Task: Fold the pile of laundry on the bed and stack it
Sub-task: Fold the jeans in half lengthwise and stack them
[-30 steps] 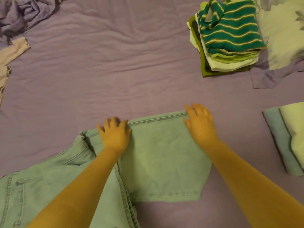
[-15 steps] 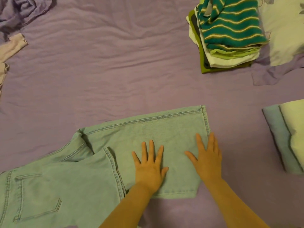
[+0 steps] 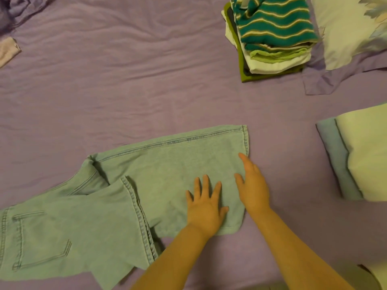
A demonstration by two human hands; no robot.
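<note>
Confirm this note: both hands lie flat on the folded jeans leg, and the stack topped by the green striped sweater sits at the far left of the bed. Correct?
Not quite. The head view shows the stack topped by the green striped sweater at far right. Left hand and right hand do lie flat on the jeans.

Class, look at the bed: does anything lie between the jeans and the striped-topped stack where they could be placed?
Nothing visible does. Only bare purple sheet lies between the jeans and the stack.

Two bare forearms are showing from the bottom edge, with no sleeve reaching as far as either wrist. The left hand (image 3: 204,208) and the right hand (image 3: 252,186) are wearing no gloves, rings, watch or bracelet. Fingernails are looking short and unpainted.
</note>
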